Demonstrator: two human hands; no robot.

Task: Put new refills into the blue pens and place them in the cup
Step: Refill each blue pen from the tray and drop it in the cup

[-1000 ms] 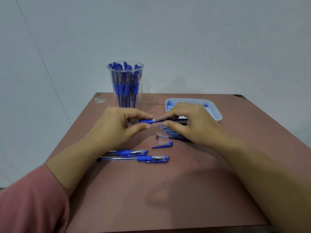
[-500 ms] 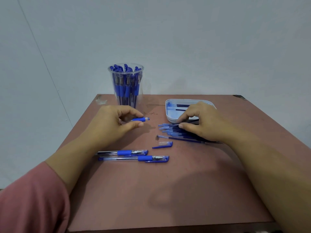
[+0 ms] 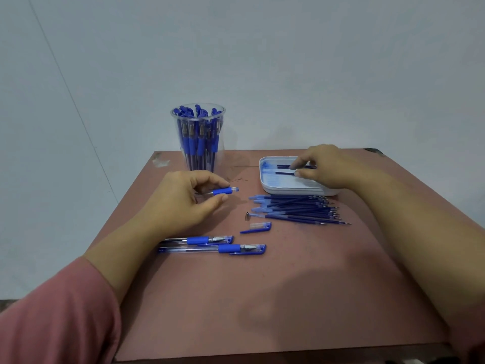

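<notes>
My left hand [image 3: 181, 203] pinches a pen barrel [image 3: 225, 191] by its blue grip, open end pointing right, just above the table. My right hand [image 3: 330, 166] reaches into the white tray [image 3: 265, 186] at the back right and pinches a dark refill [image 3: 284, 166] lying there, beside a second refill [image 3: 284, 173]. A pile of blue refills [image 3: 296, 208] lies in front of the tray. The clear cup [image 3: 198, 137], holding several blue pens, stands at the back left.
A small metal pen tip [image 3: 247, 216] and a loose blue cap [image 3: 258, 227] lie left of the refill pile. Two capped blue pens [image 3: 210, 245] lie side by side nearer to me. The brown table [image 3: 262, 298] ends at a pale wall.
My right hand drew the dark refill out of the barrel and carried it right and back into the tray. My left hand kept the barrel and shifted slightly left.
</notes>
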